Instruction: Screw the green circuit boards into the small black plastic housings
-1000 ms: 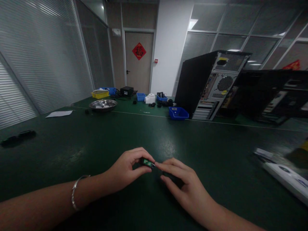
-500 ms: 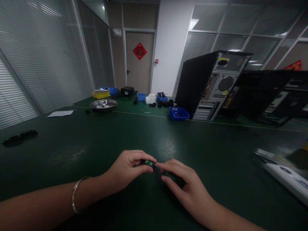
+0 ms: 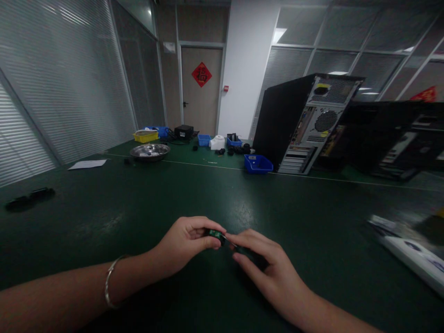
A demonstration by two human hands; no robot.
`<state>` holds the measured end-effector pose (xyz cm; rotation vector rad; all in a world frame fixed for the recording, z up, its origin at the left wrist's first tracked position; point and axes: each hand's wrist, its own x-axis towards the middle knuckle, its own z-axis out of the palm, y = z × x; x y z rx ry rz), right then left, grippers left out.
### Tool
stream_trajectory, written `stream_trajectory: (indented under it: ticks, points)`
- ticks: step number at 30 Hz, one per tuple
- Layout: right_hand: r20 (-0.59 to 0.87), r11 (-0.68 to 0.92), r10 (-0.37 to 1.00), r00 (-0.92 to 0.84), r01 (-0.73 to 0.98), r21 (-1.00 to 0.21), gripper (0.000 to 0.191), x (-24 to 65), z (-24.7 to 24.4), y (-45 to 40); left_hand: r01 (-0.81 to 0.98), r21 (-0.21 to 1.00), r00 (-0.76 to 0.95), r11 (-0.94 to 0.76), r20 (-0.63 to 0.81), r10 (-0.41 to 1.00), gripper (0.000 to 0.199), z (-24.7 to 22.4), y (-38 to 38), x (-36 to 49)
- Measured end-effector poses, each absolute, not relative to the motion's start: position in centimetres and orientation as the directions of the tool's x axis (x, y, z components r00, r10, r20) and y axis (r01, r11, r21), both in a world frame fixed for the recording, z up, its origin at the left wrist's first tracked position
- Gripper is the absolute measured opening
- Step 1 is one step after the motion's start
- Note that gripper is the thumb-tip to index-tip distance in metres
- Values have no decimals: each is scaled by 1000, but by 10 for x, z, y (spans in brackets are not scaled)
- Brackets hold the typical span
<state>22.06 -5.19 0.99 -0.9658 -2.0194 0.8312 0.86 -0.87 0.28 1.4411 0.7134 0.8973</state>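
Between the thumb and fingers of my left hand point(image 3: 189, 240) is a small green circuit board point(image 3: 215, 234) with a dark edge or casing, raised above the green table. My right hand point(image 3: 267, 259) is closed on a slim tool, by its look a small screwdriver point(image 3: 229, 241). Its thin metal shaft points left to the board's right end; whether the tip touches is too dark to tell. The dark handle is mostly hidden under my right fingers. Both hands are close together, low in the middle of the view.
A black computer tower point(image 3: 287, 120) stands at back right, beside a blue bin point(image 3: 258, 164). Farther left are a metal bowl point(image 3: 150, 157), a yellow basket point(image 3: 146, 137) and a sheet of paper point(image 3: 87, 164). Dark parts point(image 3: 30, 199) lie far left, a white box point(image 3: 412, 254) right.
The circuit board is tilted slightly differently in my left hand, and the tool's shaft shows less brightly. Both hands stay in nearly the same place.
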Motion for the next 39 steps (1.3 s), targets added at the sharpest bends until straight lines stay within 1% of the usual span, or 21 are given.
stream_trajectory:
  ticks: [14,21,29,35,39]
  points:
    - [346,523,815,-465,333,-785,38,221,8,-52,-74,994,513,-77,104,852,23,2,-8,7]
    - [324,499,825,-463,326,-803,39,221,9,-53,-85,995,525,-44,83,847,22,1,-7,8]
    - [338,508,822,-459,321,-799,37,221,10,-53,-111,994,552,-9,69,831,21,1,-6,7]
    - [334,495,839,-429,348,-796,36,220,8,-54,-109,990,529,-87,132,838,22,0,-5,6]
    - [331,464,864,-380,344,-816,38,222,6,-54,-174,976,518,-129,202,831,23,-2,-3,6]
